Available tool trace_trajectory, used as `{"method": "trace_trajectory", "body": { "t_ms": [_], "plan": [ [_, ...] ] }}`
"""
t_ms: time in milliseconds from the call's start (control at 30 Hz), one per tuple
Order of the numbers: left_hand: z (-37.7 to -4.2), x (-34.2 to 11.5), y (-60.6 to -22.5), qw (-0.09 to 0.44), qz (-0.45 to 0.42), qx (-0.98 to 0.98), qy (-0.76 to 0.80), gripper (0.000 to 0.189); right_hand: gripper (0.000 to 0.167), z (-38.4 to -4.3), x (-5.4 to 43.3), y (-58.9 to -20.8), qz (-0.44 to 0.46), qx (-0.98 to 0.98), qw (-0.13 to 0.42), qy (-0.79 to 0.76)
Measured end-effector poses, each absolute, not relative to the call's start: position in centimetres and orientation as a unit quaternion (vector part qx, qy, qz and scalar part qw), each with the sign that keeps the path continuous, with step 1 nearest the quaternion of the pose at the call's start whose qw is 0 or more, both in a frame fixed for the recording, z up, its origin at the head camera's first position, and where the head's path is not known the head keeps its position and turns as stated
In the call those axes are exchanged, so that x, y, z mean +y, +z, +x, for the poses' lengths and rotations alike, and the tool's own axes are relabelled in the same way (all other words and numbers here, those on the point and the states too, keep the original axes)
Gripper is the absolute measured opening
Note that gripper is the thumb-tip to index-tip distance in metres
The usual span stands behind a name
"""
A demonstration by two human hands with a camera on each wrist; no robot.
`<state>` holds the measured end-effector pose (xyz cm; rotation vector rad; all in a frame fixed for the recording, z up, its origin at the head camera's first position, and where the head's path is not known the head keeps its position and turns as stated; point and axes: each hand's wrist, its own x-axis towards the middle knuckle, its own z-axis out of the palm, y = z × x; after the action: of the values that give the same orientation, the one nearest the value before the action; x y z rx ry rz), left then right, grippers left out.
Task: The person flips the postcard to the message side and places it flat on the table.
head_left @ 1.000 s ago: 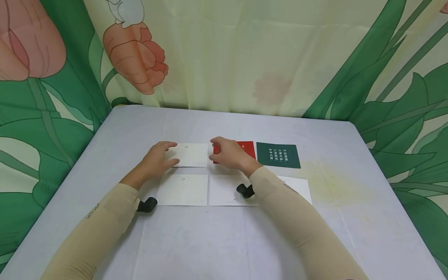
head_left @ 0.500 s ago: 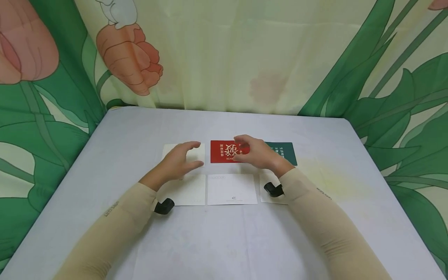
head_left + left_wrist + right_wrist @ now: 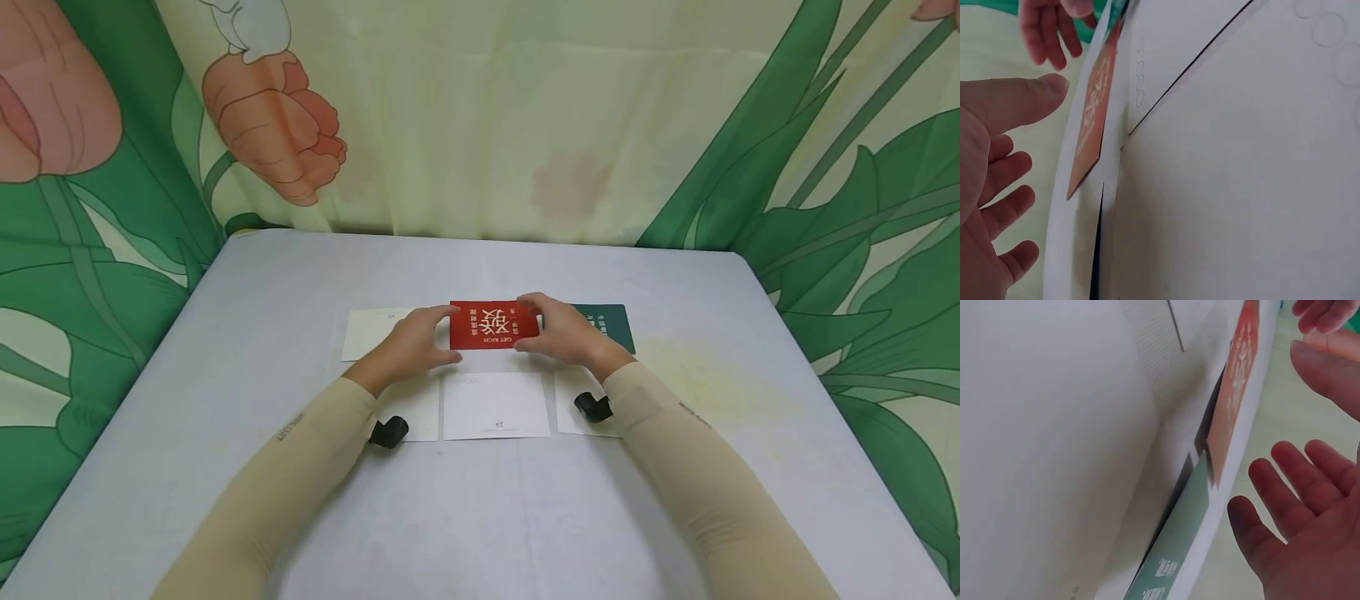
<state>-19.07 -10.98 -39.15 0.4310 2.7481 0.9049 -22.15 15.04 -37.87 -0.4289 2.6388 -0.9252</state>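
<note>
A red card (image 3: 487, 326) printed with large light characters and "GET RICH" lies in the middle of the back row. At its left end is my left hand (image 3: 411, 343), thumb and fingers spread apart. My right hand (image 3: 564, 335) is likewise spread at the right end, its fingertips overlapping the card in the head view. Both wrist views show the fingers (image 3: 1013, 200) loosely bent with nothing between them, the red card (image 3: 1235, 394) beside them. A dark green card (image 3: 613, 323) with white writing lies to the right, partly hidden by my right hand.
A white card (image 3: 366, 332) lies at the back left. In the front row are a left white card (image 3: 420, 412), a middle one (image 3: 495, 400) and a right one (image 3: 564, 408), the outer two partly covered by my arms. A patterned curtain (image 3: 450, 125) hangs behind the table (image 3: 465, 517).
My left hand has moved right from the back-left white card to the red card. My right hand has shifted right from over the red card to its right end.
</note>
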Motion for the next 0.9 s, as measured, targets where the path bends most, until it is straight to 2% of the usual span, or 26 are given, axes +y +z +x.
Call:
{"method": "trace_trajectory", "body": {
  "t_ms": [367,900],
  "plan": [
    [-21.2,-9.8,-40.0,0.133,0.146,0.944,0.263,0.078,0.082,-23.0,15.4,-39.2,-0.134,0.931,0.193,-0.278],
    [-21.5,-9.3,-40.3,0.141,0.142,0.955,0.217,0.065,0.074,-23.2,15.0,-39.1,-0.132,0.944,0.191,-0.233]
  ]
}}
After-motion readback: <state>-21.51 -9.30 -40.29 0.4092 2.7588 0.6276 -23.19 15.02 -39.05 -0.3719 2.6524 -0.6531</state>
